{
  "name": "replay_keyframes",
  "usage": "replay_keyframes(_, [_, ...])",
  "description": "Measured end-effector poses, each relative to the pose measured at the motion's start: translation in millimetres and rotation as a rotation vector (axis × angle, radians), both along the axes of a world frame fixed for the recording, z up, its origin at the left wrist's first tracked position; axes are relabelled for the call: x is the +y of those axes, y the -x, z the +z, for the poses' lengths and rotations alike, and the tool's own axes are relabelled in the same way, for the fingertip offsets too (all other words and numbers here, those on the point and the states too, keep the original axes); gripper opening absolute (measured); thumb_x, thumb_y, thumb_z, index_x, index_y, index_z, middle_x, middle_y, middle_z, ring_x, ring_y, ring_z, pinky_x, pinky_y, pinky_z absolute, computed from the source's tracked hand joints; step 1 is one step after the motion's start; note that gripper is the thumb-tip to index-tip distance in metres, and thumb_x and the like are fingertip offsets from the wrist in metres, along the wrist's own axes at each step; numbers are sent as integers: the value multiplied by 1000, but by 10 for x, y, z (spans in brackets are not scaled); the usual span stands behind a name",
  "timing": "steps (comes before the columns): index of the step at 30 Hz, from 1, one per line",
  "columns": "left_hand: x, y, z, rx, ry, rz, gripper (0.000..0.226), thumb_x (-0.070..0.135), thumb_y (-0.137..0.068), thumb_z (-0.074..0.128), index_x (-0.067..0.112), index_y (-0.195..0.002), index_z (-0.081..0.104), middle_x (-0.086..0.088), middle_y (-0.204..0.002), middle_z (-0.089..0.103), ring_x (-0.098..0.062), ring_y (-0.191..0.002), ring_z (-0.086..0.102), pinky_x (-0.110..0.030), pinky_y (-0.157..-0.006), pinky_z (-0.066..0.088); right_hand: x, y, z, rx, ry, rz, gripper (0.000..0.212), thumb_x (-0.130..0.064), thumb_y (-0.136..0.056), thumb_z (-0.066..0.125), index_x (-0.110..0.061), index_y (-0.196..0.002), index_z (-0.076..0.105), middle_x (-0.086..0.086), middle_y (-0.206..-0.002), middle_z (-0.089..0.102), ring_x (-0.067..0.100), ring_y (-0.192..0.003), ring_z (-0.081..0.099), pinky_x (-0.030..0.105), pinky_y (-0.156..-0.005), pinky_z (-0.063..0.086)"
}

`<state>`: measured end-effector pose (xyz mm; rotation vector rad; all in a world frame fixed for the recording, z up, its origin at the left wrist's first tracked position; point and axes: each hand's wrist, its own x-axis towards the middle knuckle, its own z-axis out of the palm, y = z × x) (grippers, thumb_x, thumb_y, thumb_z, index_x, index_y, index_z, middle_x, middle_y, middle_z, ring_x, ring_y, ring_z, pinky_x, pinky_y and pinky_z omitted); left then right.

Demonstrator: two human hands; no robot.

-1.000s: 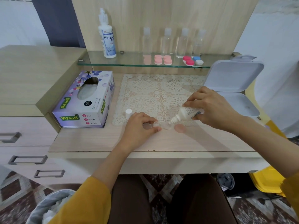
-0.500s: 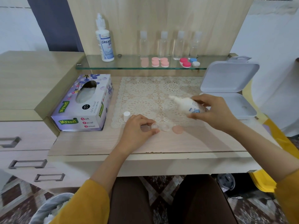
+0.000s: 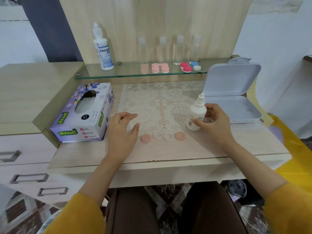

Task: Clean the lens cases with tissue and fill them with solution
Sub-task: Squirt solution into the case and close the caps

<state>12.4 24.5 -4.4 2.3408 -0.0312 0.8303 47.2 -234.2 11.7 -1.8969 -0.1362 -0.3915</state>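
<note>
An open clear lens case (image 3: 162, 136) lies at the front edge of the lace mat. One pink lid (image 3: 145, 138) sits to its left and the other pink lid (image 3: 179, 136) to its right. My right hand (image 3: 215, 123) grips a small white solution bottle (image 3: 196, 115), which is upright, uncapped and set on the mat right of the case. My left hand (image 3: 122, 129) is left of the case, its thumb and fingers curled round the bottle's small white cap (image 3: 129, 127), which is partly hidden.
A Mysoft tissue box (image 3: 81, 115) stands at the left. An open white plastic box (image 3: 233, 98) is at the right. The glass shelf (image 3: 128, 74) carries a large solution bottle (image 3: 103, 49), several clear bottles and more lens cases (image 3: 160, 68). Drawers are at the far left.
My right hand lifted the bottle from its tilt over the case and stood it upright at the right. My left hand left the case and moved left onto the white cap.
</note>
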Motion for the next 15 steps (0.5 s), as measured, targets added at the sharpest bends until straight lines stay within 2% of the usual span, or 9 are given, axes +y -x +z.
replay_keyframes(3, [116, -47, -28, 197, -49, -1, 34, 5, -82, 63, 11, -116, 62, -10, -115, 56, -26, -107, 50, -20, -96, 32, 11, 25, -16, -17, -31, 16, 48, -4, -68, 78, -20, -106, 51, -2, -99, 62, 0, -87, 59, 7, -70, 44])
replay_keyframes(5, [159, -49, -34, 236, -52, -15, 34, 2, -82, 62, 13, -114, 64, -11, -110, 60, -24, -94, 55, -27, -91, 40, 17, 38, -38, -26, -39, 19, 51, -4, -69, 77, -23, -108, 50, 0, -100, 64, 6, -88, 61, 12, -74, 46])
replay_keyframes(8, [136, -62, 66, 244, 12, -14, 30, 7, -82, 65, 14, -111, 66, -8, -101, 64, -15, -77, 53, -16, -77, 38, 27, 60, -48, -32, -55, 26, 51, -3, -69, 77, -23, -108, 50, -2, -98, 64, -3, -84, 59, 8, -73, 45])
replay_keyframes(11, [-40, -126, 359, 248, 189, -86, 28, 15, -80, 69, 18, -108, 65, 6, -90, 62, 0, -70, 56, -4, -67, 41, 39, 83, -51, -39, -59, 29, 51, -4, -70, 76, -24, -109, 50, -10, -96, 61, -13, -82, 57, 2, -69, 41])
replay_keyframes(15, [-448, -215, 862, 208, 320, -302, 24, 14, -74, 75, 24, -92, 63, 11, -84, 62, 12, -64, 56, -2, -63, 42, 38, 102, -60, -31, -88, 30, 53, -5, -70, 78, -25, -110, 51, -15, -95, 60, -14, -82, 57, 1, -69, 42])
